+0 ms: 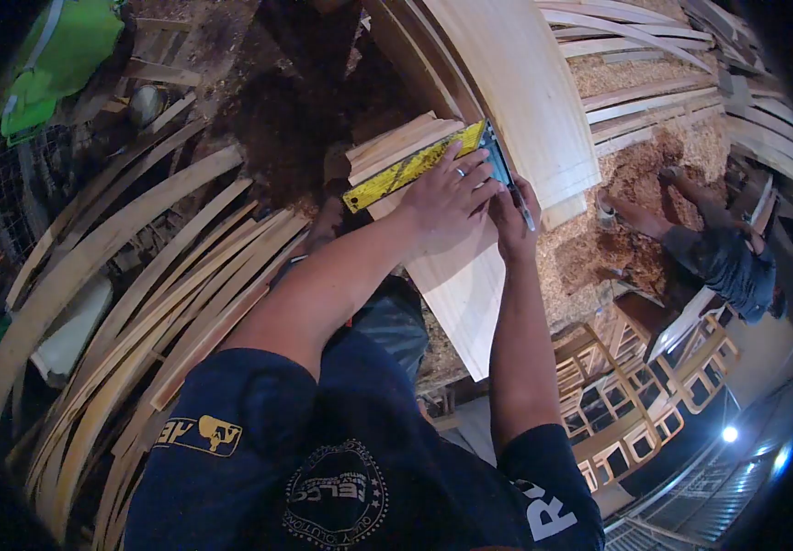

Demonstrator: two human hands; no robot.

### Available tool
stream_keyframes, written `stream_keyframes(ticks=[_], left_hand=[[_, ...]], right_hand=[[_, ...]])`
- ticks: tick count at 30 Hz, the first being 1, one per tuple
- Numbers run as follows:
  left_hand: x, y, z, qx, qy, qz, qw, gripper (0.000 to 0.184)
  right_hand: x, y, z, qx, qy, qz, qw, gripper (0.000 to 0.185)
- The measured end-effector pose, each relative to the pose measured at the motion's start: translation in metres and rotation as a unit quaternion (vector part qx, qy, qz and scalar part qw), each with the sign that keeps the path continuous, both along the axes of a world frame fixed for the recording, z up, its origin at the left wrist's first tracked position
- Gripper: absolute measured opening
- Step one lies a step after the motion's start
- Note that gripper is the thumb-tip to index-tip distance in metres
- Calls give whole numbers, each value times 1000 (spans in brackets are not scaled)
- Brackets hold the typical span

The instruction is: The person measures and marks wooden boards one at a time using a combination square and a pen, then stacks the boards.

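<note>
My left hand (452,197) presses a square with a scuffed yellow blade (373,190) and a blue stock (498,163) onto a pale wooden board (465,294). Its fingers rest over the blade and curl towards the stock; one wears a ring. Close beside it, my right hand (510,220) is closed around a slim pen-like marker (525,209) near the end of the stock. The marker's tip is too small to make out. Several stacked wood pieces (406,142) lie just past the yellow blade.
A wide, curved wooden panel (516,83) stands beyond my hands. Long curved strips (185,285) pile up at left. Sawdust (645,193) covers the floor at right, where another person (727,262) is present. Wooden frames (608,395) stand lower right; a green item (70,55) lies upper left.
</note>
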State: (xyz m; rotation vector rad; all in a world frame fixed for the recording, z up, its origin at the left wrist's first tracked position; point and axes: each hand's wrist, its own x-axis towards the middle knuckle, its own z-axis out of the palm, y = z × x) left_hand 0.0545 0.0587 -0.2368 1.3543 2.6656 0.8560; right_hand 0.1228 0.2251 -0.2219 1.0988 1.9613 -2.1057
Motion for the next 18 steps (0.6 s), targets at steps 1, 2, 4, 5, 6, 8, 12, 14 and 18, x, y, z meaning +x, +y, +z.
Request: stream_keyframes(ticks=[1, 2, 4, 5, 6, 8, 12, 14, 18], left_hand=[[0, 1, -2, 5, 4, 3, 1000, 45], [1, 1, -3, 9, 8, 7, 1000, 45], [0, 1, 1, 2, -2, 4, 1000, 44], [0, 0, 2, -2, -7, 3, 1000, 44], [0, 0, 3, -7, -6, 4, 1000, 43], [0, 1, 5, -18, -2, 5, 1000, 42], [1, 2, 3, -19, -20, 0, 1000, 43], [-2, 1, 7, -52, -38, -13, 998, 43], [-6, -1, 7, -48, 9, -21, 999, 44]], right_hand=[[-1, -1, 2, -6, 0, -2, 1000, 36], [-1, -1, 3, -13, 0, -4, 1000, 36], [-2, -1, 3, -9, -4, -3, 1000, 36], [-2, -1, 3, -7, -6, -2, 1000, 36], [-1, -1, 1, 1, -5, 0, 1000, 36], [0, 1, -3, 18, -3, 3, 1000, 36], [0, 3, 1, 141, 6, 56, 988, 37], [-3, 9, -1, 377, 51, 150, 912, 37], [-46, -2, 51, 452, 63, 135, 880, 39]])
